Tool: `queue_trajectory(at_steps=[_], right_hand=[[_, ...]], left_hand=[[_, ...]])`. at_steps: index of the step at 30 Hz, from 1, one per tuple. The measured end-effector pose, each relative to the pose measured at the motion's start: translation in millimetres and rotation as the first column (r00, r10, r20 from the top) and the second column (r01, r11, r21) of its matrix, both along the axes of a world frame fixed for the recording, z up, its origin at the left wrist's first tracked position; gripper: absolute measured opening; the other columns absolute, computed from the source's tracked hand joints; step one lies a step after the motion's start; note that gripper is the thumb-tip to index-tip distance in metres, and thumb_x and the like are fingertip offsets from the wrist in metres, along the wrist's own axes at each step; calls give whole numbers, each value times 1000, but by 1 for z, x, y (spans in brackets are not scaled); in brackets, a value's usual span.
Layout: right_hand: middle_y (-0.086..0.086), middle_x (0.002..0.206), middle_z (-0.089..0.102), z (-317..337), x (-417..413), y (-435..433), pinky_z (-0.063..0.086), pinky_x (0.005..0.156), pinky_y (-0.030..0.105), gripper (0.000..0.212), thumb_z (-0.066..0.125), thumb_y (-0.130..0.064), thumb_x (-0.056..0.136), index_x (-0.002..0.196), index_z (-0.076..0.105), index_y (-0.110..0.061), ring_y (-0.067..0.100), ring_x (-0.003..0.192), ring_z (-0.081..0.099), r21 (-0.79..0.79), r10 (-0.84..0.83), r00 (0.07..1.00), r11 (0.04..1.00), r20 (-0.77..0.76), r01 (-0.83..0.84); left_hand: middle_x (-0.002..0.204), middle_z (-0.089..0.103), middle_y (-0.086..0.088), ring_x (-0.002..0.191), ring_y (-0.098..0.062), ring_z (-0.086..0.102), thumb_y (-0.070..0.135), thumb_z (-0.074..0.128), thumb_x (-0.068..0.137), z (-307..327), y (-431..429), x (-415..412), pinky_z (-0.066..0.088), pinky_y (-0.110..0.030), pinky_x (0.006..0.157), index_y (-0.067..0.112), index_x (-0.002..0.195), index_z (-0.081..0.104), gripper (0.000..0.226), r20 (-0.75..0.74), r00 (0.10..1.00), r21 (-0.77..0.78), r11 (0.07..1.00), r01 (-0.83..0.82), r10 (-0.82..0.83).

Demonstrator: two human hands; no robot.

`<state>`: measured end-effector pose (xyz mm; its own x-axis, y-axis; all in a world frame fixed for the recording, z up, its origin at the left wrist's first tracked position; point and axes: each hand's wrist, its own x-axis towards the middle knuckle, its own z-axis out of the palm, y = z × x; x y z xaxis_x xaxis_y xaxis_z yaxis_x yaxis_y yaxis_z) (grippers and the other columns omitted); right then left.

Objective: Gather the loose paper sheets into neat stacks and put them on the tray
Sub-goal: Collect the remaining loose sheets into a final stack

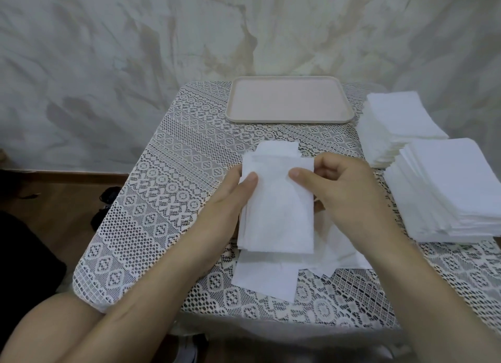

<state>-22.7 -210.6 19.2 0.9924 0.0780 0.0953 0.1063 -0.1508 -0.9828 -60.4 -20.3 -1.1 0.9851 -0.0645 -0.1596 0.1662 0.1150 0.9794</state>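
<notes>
I hold a small bundle of white paper sheets (279,210) above the middle of the table. My left hand (230,200) grips its left edge with the thumb on top. My right hand (339,189) pinches its upper right edge, thumb on the top sheet. The sheets in the bundle are slightly offset at the far end. More loose white sheets (265,276) lie on the lace cloth under and in front of the bundle. The pale pink tray (290,118) sits at the far edge of the table with nothing on it.
Two tall piles of white sheets stand at the right, one far (398,124) and one near (455,189). The table wears a white lace cloth (151,200). A wrinkled pale sheet hangs behind. Wooden floor and dark shoes (107,200) are at the left.
</notes>
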Motion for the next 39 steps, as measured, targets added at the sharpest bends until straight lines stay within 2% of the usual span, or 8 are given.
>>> queue_trajectory(at_steps=[7, 11, 14, 16, 19, 22, 31, 39], right_hand=[[5, 66, 67, -7, 1, 5, 50, 47, 29, 27, 80, -21, 87, 65, 66, -25, 18, 58, 64, -56, -40, 999, 998, 31, 42], [-11, 74, 63, -12, 0, 3, 53, 58, 36, 20, 83, -34, 82, 89, 64, -33, 12, 63, 62, -118, -63, 998, 991, 5, 63], [-14, 88, 66, -11, -8, 3, 49, 58, 20, 30, 78, -45, 84, 108, 61, -36, 0, 66, 63, -190, 27, 994, 981, -108, -47], [-18, 77, 66, -8, -15, 4, 42, 55, 15, 18, 72, -51, 87, 91, 66, -34, 1, 58, 60, -229, 140, 979, 958, -148, -171], [-10, 65, 59, -8, -22, 6, 38, 58, 22, 31, 74, -45, 89, 78, 67, -18, 6, 56, 51, -210, 246, 952, 936, -185, -282], [9, 91, 76, -7, -22, 5, 57, 79, 49, 18, 76, -37, 90, 91, 71, -20, 32, 79, 71, -155, 220, 965, 958, -140, -241], [-9, 89, 73, 0, -18, -9, 55, 75, 26, 20, 76, -13, 90, 104, 69, -26, 10, 85, 68, 149, 151, 987, 976, 49, -157], [-16, 110, 72, -24, -26, 0, 56, 81, 20, 44, 77, -32, 88, 124, 54, -37, 2, 99, 70, 43, 100, 995, 994, -22, -99]], left_hand=[[127, 75, -2, 115, -24, 74, 33, 62, 94, -5, -2, 0, 63, -35, 86, 27, 143, 54, 50, 69, 997, -27, 999, 37, -35], [127, 75, -5, 114, -28, 74, 25, 61, 99, -6, -4, 2, 63, -42, 89, 23, 142, 55, 43, 48, 999, -62, 998, -15, 18], [127, 75, -6, 115, -30, 73, 19, 56, 106, -3, -1, 6, 61, -49, 94, 21, 140, 57, 34, 39, 994, -105, 990, -97, 102], [128, 75, -7, 117, -30, 72, 19, 55, 107, -1, 1, 7, 61, -51, 96, 21, 141, 57, 33, 39, 987, -151, 977, -150, 157], [126, 76, -8, 117, -30, 73, 25, 56, 106, -1, 3, 7, 60, -52, 96, 20, 138, 58, 32, 28, 979, -210, 959, -192, 203], [121, 78, -3, 111, -22, 75, 28, 67, 90, -5, 16, 5, 62, -42, 93, 18, 132, 60, 44, 39, 983, -228, 959, -167, 181], [116, 74, 19, 107, 2, 70, 5, 72, 95, -1, 31, 4, 56, -15, 85, 31, 131, 58, 47, 221, 968, 294, 955, 51, -119], [106, 64, 31, 107, 4, 66, 31, 69, 92, -10, 13, 9, 54, -19, 86, 25, 130, 52, 42, 301, 938, 316, 946, 69, -169]])
